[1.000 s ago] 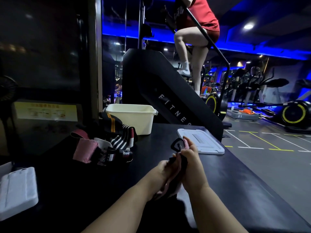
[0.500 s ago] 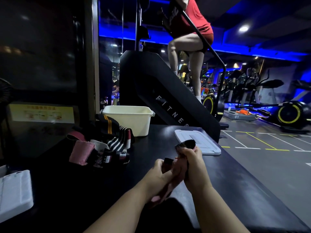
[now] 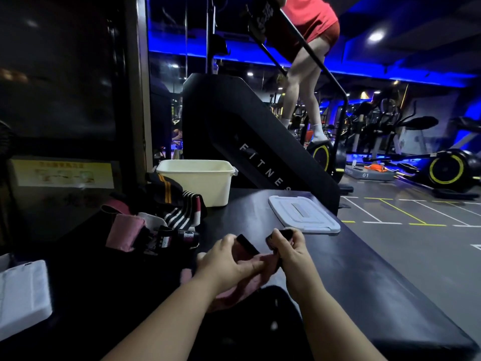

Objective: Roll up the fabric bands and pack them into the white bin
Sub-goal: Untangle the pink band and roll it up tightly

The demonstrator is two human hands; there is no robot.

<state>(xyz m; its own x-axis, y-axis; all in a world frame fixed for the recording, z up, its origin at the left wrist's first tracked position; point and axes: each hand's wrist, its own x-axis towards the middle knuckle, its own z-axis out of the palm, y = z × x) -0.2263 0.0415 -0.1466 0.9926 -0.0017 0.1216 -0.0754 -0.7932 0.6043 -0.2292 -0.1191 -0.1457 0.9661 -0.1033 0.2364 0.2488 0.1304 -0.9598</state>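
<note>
Both hands hold one pink and black fabric band [image 3: 246, 284] just above the black table. My left hand [image 3: 226, 261] grips the pink strip, thumb on top, with a black end piece sticking up beside it. My right hand [image 3: 291, 250] pinches the band's black end at its fingertips. The rest of the band hangs down toward me between my forearms. A heap of loose bands [image 3: 158, 220], pink, black and striped, lies to the left. The white bin [image 3: 200, 182] stands behind the heap, at the table's far side.
The bin's white lid [image 3: 303, 213] lies flat on the table [image 3: 364, 282] just beyond my right hand. Another white lid [image 3: 22, 291] sits at the left edge. A stair-climber machine with a person on it rises behind the table. Gym floor drops away on the right.
My hands have drawn apart, the left moving left and the right staying near the lid, so the band now stretches between them instead of being bunched together.
</note>
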